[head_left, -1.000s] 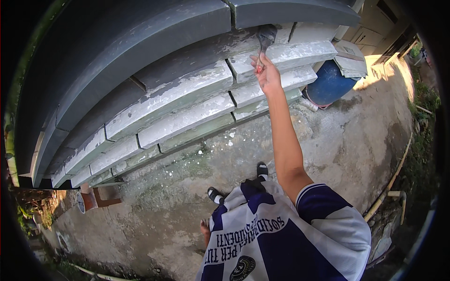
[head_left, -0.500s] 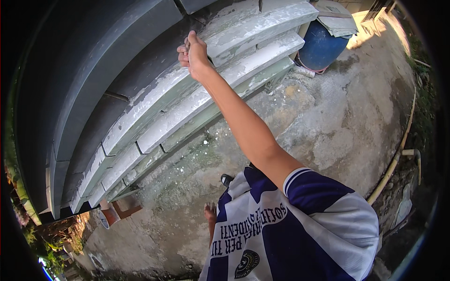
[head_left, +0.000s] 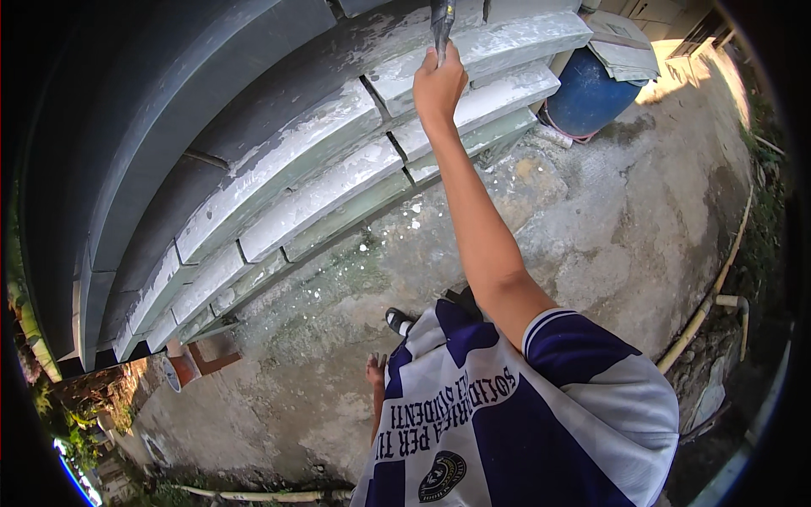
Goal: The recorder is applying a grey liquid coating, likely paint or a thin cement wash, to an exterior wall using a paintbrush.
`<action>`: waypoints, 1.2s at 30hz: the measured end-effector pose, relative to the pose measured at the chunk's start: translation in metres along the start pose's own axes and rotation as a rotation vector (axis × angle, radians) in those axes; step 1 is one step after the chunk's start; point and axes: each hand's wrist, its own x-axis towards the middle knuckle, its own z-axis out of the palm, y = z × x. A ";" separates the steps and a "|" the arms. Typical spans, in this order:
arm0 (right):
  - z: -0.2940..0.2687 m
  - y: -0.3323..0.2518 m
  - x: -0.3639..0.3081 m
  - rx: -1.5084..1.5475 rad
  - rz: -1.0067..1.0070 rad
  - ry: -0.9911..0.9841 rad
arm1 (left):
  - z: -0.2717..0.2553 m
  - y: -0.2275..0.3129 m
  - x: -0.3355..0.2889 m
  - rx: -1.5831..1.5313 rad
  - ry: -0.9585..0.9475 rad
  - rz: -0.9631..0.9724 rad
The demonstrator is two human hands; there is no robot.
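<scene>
My right hand is closed around the dark handle of a tool, held up against the stepped ledges. The tool's far end runs past the top of the picture, so its kind is hidden. Patchy white coating covers the lower ledges; above them the surface is dark grey. Low at my side hangs my left hand, fingers apart and nothing visible in it.
A blue drum with flat sheets on top stands at the ledges' right end. On the stained concrete ground at left is a reddish-brown container. A pale pipe runs along the right edge.
My right hand has moved right and slightly up along the ledges; the tool handle now shows clearly in it. My left hand still hangs low at my side.
</scene>
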 end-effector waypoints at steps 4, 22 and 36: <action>0.020 -0.038 -0.020 -0.141 -0.129 -0.161 | 0.010 0.006 -0.008 -0.004 -0.052 -0.012; 0.041 -0.044 -0.031 0.203 -0.040 -0.118 | 0.010 0.013 0.012 0.076 -0.064 -0.003; -0.029 0.028 0.029 0.336 0.237 -0.160 | 0.022 0.055 -0.027 -0.021 0.032 0.106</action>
